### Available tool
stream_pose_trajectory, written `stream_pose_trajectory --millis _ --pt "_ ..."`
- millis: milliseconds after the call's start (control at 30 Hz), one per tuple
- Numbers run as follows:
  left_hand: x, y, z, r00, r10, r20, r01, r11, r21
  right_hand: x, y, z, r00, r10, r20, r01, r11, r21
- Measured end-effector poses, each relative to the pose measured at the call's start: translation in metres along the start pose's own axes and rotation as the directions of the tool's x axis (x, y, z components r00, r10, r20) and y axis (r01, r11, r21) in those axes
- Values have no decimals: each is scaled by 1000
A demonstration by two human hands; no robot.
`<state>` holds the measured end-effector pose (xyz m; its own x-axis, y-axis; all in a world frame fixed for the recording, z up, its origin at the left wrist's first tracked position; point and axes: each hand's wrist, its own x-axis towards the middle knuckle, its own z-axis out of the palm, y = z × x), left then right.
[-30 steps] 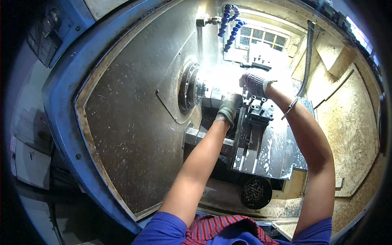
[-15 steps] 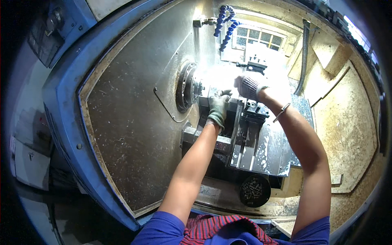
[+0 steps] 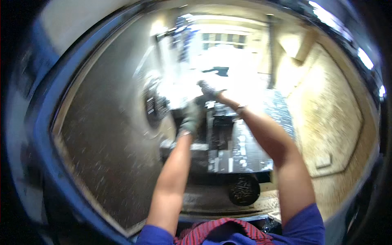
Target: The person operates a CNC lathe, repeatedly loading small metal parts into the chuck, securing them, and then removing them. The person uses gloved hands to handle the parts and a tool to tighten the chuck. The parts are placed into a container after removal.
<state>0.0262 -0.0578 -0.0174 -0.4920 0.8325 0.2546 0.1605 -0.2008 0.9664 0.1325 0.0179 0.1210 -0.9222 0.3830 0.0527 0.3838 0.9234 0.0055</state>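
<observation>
Both my hands wear gloves and reach into a lathe, and the picture is smeared by motion. My left hand (image 3: 190, 116), in a grey-green glove, is to the right of the round chuck (image 3: 152, 104); its fingers blur into the bright glare. My right hand (image 3: 210, 90), in a darker-looking glove, is farther in, above the black tool holder block (image 3: 222, 110) on the slide. Its fingers are also too smeared to read. Whether either hand holds a small thing is hidden by the glare and blur.
Blue jointed coolant hoses (image 3: 185, 38) hang at the back. A metal slide (image 3: 253, 153) lies below my right forearm. A round black container (image 3: 243, 190) with small metal pieces stands near the front. The blue door frame (image 3: 43, 122) curves along the left.
The whole view has shifted, so the machine appears farther left. My right hand has come closer to my left hand, and the picture has become blurred.
</observation>
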Motion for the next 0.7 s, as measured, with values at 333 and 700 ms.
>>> stream_pose_trajectory --millis 333,700 --pt "-6 -17 14 991 -68 111 106 920 -378 -5 -2 -3 994 78 -79 -82 995 -50" --pt "-11 -5 13 984 -178 6 171 928 -330 -8 -4 -17 979 -203 5 192 917 -349"
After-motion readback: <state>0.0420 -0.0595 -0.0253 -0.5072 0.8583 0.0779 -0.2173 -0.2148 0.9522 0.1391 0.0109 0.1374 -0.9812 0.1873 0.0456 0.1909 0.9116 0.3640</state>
